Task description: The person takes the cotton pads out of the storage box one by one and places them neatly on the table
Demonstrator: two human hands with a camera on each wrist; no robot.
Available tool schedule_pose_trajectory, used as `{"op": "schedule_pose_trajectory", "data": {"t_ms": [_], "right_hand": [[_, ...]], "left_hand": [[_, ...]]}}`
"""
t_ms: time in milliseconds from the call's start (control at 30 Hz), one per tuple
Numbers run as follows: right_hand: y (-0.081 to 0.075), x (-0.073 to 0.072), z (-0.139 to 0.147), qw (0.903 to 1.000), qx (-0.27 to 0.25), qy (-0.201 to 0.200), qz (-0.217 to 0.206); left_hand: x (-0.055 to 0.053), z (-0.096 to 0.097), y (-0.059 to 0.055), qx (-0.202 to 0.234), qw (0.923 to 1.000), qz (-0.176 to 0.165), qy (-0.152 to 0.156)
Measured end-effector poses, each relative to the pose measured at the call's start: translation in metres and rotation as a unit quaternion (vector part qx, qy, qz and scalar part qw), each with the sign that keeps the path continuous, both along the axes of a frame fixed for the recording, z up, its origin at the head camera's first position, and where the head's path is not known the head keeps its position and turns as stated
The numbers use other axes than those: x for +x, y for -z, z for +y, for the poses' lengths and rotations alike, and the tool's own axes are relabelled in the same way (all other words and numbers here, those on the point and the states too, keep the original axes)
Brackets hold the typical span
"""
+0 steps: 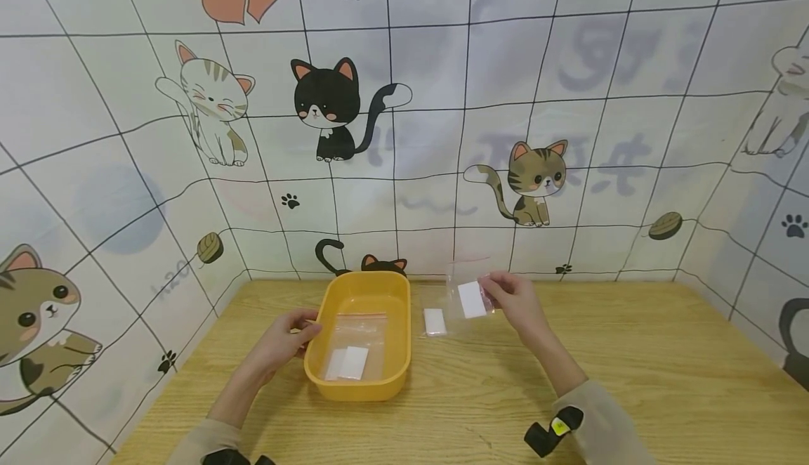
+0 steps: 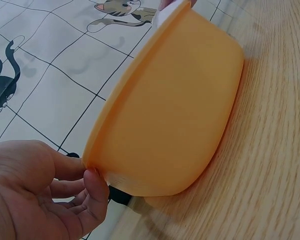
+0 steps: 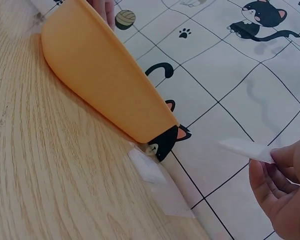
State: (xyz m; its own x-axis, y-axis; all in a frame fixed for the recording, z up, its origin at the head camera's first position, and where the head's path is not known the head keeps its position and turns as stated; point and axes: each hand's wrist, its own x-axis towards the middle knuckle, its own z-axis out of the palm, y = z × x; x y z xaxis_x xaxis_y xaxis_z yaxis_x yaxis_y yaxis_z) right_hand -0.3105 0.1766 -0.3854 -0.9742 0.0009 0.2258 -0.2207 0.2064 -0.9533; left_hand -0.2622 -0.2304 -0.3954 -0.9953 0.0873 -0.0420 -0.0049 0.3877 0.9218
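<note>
A yellow plastic basin (image 1: 396,338) stands on the wooden table, and my left hand (image 1: 287,338) pinches its left rim between thumb and fingers. Inside it lie clear zip bags (image 1: 369,338) with white rectangular pieces in them. To the right of the basin, my right hand (image 1: 515,300) pinches the edge of another clear zip bag (image 1: 470,298) holding a white piece, raised over the table. Below and left of that bag, a further zip bag (image 1: 434,322) with a white piece lies flat on the table, close to the basin's right side.
The wooden table (image 1: 619,352) ends at a wall covering (image 1: 436,149) printed with cats, paw prints and grid lines, at the back and both sides. A dark curved object (image 1: 795,342) shows at the far right edge.
</note>
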Motion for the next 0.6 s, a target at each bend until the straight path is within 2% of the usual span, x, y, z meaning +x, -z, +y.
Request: {"op": "schedule_pose_trajectory", "data": {"t_ms": [600], "right_hand": [[0.017,-0.008,0.019,0.9980,0.030,0.046,-0.030]], "left_hand": [[0.001,0.000,0.000,0.004,1.0000,0.003,0.006]]}}
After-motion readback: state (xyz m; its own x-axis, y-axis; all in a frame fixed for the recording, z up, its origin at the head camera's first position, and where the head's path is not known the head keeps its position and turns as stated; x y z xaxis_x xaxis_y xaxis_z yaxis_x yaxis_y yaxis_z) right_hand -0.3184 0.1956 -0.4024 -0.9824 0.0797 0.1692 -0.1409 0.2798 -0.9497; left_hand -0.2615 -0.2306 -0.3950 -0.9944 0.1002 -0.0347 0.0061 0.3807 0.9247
